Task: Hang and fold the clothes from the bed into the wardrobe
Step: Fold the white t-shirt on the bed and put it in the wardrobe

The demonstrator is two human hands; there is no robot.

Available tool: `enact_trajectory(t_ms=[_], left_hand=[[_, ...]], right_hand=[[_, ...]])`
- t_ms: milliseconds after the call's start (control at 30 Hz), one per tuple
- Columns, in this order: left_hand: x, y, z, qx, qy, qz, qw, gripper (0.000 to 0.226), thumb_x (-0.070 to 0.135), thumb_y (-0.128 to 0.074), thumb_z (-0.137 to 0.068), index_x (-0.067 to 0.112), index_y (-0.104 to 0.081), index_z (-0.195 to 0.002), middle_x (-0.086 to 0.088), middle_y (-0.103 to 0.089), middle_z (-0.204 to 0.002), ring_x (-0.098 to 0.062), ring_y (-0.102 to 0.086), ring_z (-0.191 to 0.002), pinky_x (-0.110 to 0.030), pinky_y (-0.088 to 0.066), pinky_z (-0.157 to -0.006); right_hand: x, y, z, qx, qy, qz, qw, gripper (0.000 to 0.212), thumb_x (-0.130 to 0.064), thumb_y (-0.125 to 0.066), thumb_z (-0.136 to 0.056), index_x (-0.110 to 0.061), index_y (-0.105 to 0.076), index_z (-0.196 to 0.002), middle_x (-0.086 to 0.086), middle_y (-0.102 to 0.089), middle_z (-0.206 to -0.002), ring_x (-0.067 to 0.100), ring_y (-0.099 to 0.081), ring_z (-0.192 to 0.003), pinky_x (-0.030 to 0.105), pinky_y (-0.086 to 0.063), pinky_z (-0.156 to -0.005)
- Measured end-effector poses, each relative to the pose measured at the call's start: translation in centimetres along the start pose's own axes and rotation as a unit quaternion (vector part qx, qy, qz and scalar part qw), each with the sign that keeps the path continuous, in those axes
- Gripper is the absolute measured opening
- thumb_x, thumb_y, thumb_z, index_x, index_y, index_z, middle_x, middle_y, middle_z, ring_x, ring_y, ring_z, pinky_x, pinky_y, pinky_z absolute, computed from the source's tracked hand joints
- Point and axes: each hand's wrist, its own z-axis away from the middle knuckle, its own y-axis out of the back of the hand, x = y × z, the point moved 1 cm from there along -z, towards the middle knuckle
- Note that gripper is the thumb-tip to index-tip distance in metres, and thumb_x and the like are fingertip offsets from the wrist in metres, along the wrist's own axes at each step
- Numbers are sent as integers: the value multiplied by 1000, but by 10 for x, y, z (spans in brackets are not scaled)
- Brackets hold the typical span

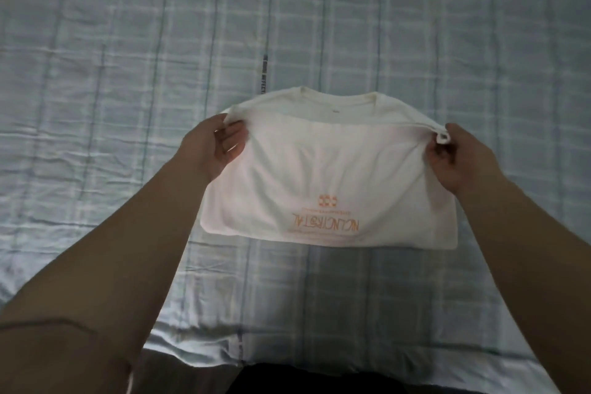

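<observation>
White T-shirt (323,169) with orange print, partly folded, on blue plaid bed (128,73). Left hand (214,147) pinches left fold edge; right hand (460,160) grips bunched right edge. Both lifted.

Support: bed (128,41), filling nearly the whole view.
Cover: pale blue-grey sheet (463,51) with a plaid of lighter and darker lines; creased, most heavily on the left.
Item 1: white T-shirt (319,176), folded, near the middle of the bed.
Orientation: collar on the far side; orange print upside down along the near fold.
Contact: near fold rests on the sheet; upper layer is raised at both side corners.
Item 2: narrow dark strip (264,73) with white lettering, flat on the sheet beyond the collar; near end meets the shirt's edge. Lettering unreadable.
</observation>
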Motion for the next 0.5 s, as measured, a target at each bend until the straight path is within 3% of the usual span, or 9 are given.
enact_trajectory(t_ms=[167, 300, 500], left_hand=[[11, -11, -37, 14, -34, -2, 999, 14, 15, -48, -98, 16, -61, -104, -9, -76, -90, -22, -73, -81, -35, -54, -80], [19, -23, -55, 25, -58, 10, 998, 19, 9, -43, -99, 20, -58, -100, -11, -76, -93, -26, -73, -91, -41, -54, -89], [24, -42, -79, 51, -69, -6, 996, 25, 11, -46, -97, 16, -59, -118, -12, -74, -100, -25, -73, -94, -37, -58, -83]], right_hand=[[-11, -25, -36, -4, -6, -38, 999, 13, -6, -68, -89, -5, -60, -80, 7, -63, -64, 15, -64, -55, 24, -55, -59], [-14, -35, -54, -22, 4, -76, 997, 19, -2, -77, -69, -5, -61, -79, 7, -62, -68, 16, -64, -60, 26, -55, -57], [-11, -46, -75, -37, 31, -53, 997, 4, -7, -67, -91, -8, -63, -88, 6, -67, -73, 16, -68, -64, 27, -56, -62]])
